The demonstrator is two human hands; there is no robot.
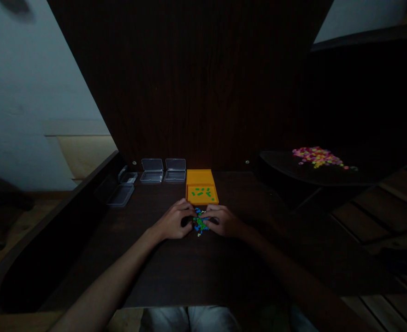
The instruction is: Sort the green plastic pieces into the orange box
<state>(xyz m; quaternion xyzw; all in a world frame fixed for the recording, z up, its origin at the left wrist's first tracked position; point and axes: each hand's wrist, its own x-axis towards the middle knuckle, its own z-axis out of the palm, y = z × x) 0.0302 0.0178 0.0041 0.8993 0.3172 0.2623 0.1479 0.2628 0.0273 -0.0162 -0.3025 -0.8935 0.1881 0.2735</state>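
A small heap of blue, green and yellow beads (199, 224) lies on the dark wooden table (175, 272). My left hand (174, 220) rests at the heap's left side with its fingers curled against the beads. My right hand (224, 220) mirrors it on the right side, fingers bent inward and touching the pile. Whether either hand pinches a bead is hidden in the dim light. Just beyond the heap stands an open orange box (202, 188) with several green pieces inside.
Two clear plastic boxes (152, 170) (175, 170) stand open behind the orange box, two more clear boxes (121, 195) (127, 176) to the left. A pile of pink and yellow beads (316, 157) lies on a dark curved shelf at the right. A dark panel rises behind the table.
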